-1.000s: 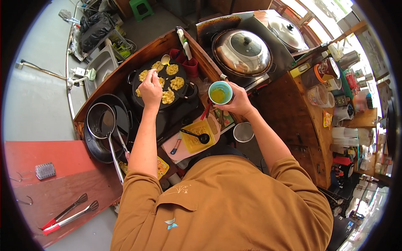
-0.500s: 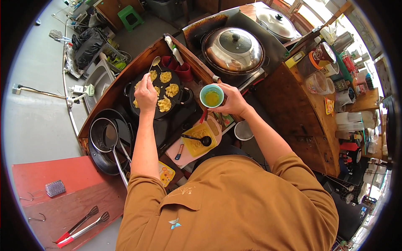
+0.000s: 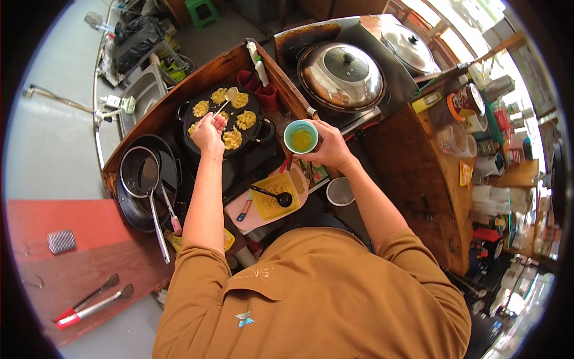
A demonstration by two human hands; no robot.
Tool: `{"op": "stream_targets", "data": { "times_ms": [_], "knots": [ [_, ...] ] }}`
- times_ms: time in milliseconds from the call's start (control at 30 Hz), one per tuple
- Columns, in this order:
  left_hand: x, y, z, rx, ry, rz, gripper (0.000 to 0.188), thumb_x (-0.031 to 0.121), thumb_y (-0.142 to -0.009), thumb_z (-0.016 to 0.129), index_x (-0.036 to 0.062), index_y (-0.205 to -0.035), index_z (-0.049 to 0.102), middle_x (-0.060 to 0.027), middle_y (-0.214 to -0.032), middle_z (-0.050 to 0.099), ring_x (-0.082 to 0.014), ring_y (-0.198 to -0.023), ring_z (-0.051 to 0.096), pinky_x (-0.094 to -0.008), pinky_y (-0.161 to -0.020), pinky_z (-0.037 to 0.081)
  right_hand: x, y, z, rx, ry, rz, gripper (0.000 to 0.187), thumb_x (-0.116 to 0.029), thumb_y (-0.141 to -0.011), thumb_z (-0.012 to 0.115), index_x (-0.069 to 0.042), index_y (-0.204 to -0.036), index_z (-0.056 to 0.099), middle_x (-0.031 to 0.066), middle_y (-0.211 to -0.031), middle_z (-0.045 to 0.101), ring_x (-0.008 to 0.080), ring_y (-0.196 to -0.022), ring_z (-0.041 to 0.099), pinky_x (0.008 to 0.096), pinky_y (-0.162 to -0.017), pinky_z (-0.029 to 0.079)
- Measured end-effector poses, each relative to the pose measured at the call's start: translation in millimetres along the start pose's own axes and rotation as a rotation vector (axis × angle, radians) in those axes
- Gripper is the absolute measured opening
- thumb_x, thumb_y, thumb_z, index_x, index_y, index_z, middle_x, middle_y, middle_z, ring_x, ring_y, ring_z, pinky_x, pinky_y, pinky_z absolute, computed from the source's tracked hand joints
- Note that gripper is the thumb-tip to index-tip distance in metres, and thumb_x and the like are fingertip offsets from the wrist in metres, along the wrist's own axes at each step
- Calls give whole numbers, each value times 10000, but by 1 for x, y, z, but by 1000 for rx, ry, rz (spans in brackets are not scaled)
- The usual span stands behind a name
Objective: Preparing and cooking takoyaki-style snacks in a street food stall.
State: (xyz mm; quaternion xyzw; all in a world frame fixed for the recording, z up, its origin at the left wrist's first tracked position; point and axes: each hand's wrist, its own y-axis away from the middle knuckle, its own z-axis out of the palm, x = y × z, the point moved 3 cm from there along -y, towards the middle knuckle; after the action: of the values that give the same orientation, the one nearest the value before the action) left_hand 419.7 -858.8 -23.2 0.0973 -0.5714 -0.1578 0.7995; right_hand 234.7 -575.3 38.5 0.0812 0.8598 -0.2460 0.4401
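Observation:
My left hand [image 3: 208, 133] is closed on a spoon [image 3: 231, 94], whose bowl hangs over the far part of a black pan [image 3: 232, 113] with round hollows. Several lumpy yellow portions [image 3: 246, 120] sit in those hollows. My right hand [image 3: 329, 145] wraps round a light green cup [image 3: 288, 137], tilted slightly so that yellow liquid shows inside. The cup is held to the right of the pan, apart from it. Nearer to me, a black ladle [image 3: 283, 198] rests in a yellow tub [image 3: 270, 213] of pale pieces on a pink board [image 3: 236, 224].
A blue-handled knife [image 3: 244, 211] lies on the board. To the right of the pan stands a large lidded wok [image 3: 335, 84]. A saucepan [image 3: 141, 172] sits inside a frying pan on the left, its handle pointing toward me. Tongs [image 3: 98, 305] lie on the red-brown surface.
The spoon's bowl has come from beyond the pan's far rim to over the far portions. My left hand has turned, showing its fingers. The cup stays in my right hand; the whole view shifts slightly.

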Motion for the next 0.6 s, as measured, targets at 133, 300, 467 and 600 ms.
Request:
{"op": "stream_targets", "data": {
  "times_ms": [133, 300, 467, 600],
  "knots": [
    [34, 74, -9, -101, 88, 99, 148, 53, -951, 564, -46, -1033, 638, -134, -802, 681, -191, -641, 659, -312, -643, 575, 1, 2, -1, -33, -29, 21, 709, -202, -630, 915, -25, -1254, 631, 145, -1149, 668, 256, -999, 678, 336, -833, 555],
    [60, 196, -9, -265, -83, 309, 153, 48, -951, 567, -56, -1015, 659, -121, -807, 690, -170, -640, 647, -288, -624, 552, 6, 5, 1, -52, 33, 2, 701, -240, -642, 903, -30, -1253, 630, 142, -1166, 669, 281, -1000, 680, 355, -854, 556],
    [32, 263, 3, -283, -489, 532, 165, 79, -953, 603, -36, -995, 714, -75, -760, 699, -92, -638, 642, -231, -607, 525, -5, 10, 1, -133, -7, -121, 713, -238, -644, 904, -15, -1259, 620, 138, -1167, 669, 278, -1033, 675, 360, -876, 554],
    [9, 292, 6, -204, -773, 782, 132, 91, -933, 669, -28, -980, 704, -106, -747, 707, -78, -635, 640, -254, -582, 506, -16, 25, 9, -317, -133, -120, 702, -220, -658, 905, -4, -1259, 615, 134, -1154, 670, 244, -1062, 671, 352, -872, 566]
  ]
}}
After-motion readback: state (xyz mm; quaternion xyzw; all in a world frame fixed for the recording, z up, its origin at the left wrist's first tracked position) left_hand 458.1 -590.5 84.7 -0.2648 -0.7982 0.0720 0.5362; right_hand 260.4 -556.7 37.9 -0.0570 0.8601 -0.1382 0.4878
